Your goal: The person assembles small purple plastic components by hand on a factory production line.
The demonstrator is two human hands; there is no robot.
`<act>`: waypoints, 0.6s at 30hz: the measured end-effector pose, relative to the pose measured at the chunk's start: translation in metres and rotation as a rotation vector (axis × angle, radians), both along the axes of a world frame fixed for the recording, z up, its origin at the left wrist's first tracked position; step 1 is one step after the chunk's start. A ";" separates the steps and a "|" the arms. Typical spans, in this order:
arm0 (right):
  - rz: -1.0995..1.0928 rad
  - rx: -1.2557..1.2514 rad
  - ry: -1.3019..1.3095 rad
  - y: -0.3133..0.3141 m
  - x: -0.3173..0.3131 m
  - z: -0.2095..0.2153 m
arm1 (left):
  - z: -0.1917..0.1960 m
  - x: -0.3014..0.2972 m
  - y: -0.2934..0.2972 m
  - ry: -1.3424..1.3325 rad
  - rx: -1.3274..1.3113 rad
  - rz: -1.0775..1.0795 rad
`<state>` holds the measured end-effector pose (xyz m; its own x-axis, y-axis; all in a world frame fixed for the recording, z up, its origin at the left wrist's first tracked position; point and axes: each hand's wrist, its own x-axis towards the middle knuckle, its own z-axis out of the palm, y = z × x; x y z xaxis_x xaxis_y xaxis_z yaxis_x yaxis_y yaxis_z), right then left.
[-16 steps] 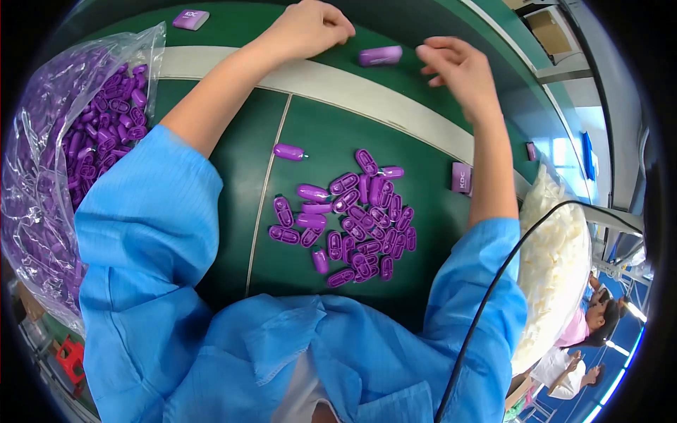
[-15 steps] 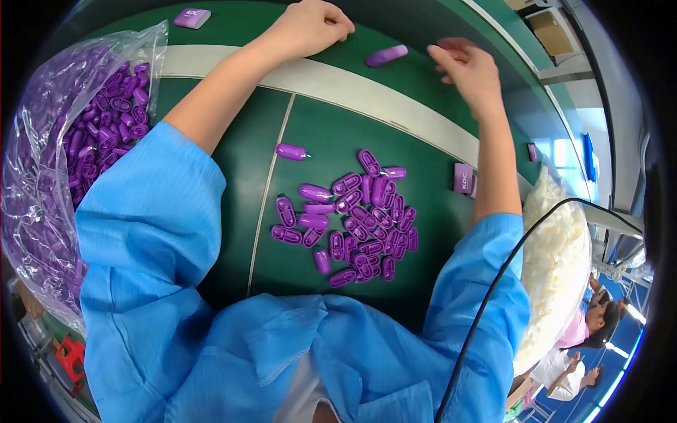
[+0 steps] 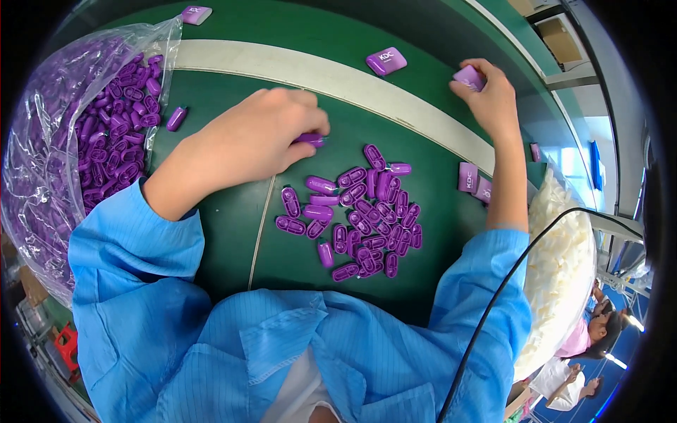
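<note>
My left hand [image 3: 264, 130] is closed around a small purple oval plastic shell [image 3: 311, 139] just above the green table, left of a loose pile. That pile of purple shells [image 3: 363, 208] lies in the middle, several showing their hollow inner side. At the far right, my right hand [image 3: 490, 95] grips a flat lilac case [image 3: 470, 78] between thumb and fingers, over the green conveyor belt. Another lilac-and-purple case [image 3: 386, 61] with white lettering lies on that belt between my hands. A single purple shell [image 3: 177, 118] rests beside the bag at left.
A clear bag [image 3: 53, 148] full of purple shells stands at left; a bag of cream-coloured pieces [image 3: 560, 261] at right. Lilac cases [image 3: 467, 177] lie by my right forearm, another case [image 3: 196, 15] far left. A black cable [image 3: 486, 310] crosses my right sleeve. People sit beyond.
My left hand has come back from the belt to the table and taken hold of the lone shell there. My right hand, empty before, now holds a lilac case. The belt case now lies flat.
</note>
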<state>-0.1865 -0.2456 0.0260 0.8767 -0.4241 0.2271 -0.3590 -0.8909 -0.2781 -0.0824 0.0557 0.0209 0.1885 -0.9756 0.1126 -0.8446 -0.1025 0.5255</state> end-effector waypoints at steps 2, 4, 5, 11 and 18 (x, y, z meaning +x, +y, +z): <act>0.122 0.629 -0.163 0.048 -0.010 0.009 | 0.003 0.000 -0.011 0.134 0.035 0.023; 0.201 1.074 -0.256 0.083 -0.021 0.009 | -0.007 0.001 -0.027 0.891 -0.166 0.137; 0.216 1.208 -0.298 0.091 -0.026 0.005 | -0.011 0.000 -0.035 0.887 -0.169 0.132; 0.044 1.561 -0.415 0.104 -0.031 -0.018 | -0.028 -0.014 -0.053 1.261 -0.214 0.179; 0.075 1.118 -0.365 0.102 -0.037 -0.015 | -0.039 -0.013 -0.051 1.193 -0.252 0.180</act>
<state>-0.2240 -0.1432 0.0114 0.8680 -0.4966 0.0043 -0.0534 -0.1020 -0.9933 -0.0954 0.0044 -0.0177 0.4317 -0.9011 -0.0411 0.1929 0.0477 0.9801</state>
